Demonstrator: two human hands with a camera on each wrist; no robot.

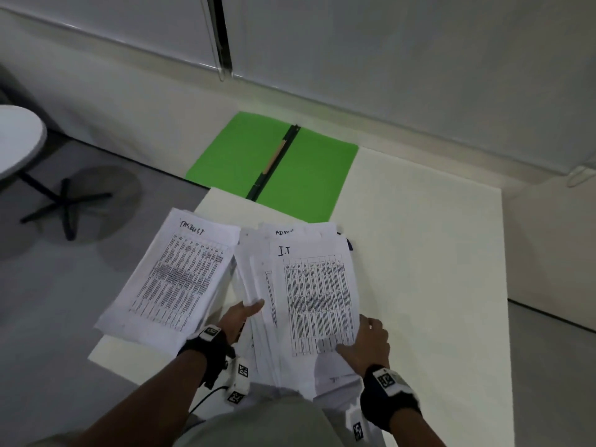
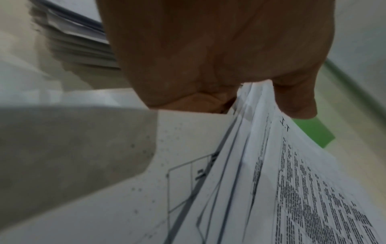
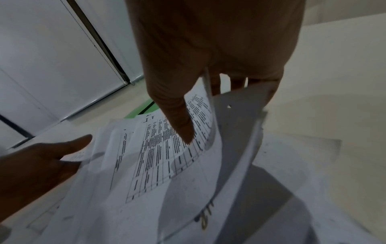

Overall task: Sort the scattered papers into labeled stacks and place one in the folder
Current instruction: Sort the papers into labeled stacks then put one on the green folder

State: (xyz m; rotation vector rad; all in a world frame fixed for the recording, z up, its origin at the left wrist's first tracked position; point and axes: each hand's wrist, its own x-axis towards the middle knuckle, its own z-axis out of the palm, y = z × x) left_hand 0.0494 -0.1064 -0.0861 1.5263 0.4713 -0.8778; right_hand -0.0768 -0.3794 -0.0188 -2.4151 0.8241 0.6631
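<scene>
A bundle of white printed sheets (image 1: 309, 295), its top page marked "I.T" (image 1: 319, 301), is held over the near edge of the white table (image 1: 419, 253). My left hand (image 1: 240, 317) pinches the bundle's left edge (image 2: 256, 115), thumb on top. My right hand (image 1: 364, 340) pinches the top sheet's lower right corner (image 3: 200, 132), thumb on the page, fingers under it. A sheet marked "ADMIN" (image 1: 285, 232) peeks out behind. A separate stack with a handwritten heading (image 1: 174, 279) lies to the left. The open green folder (image 1: 274, 166) lies at the table's far edge.
A round white table (image 1: 16, 140) on a black star base (image 1: 64, 204) stands on the grey floor at the left. White wall panels (image 1: 387, 59) run behind the table. Bare tabletop stretches to the right of the papers.
</scene>
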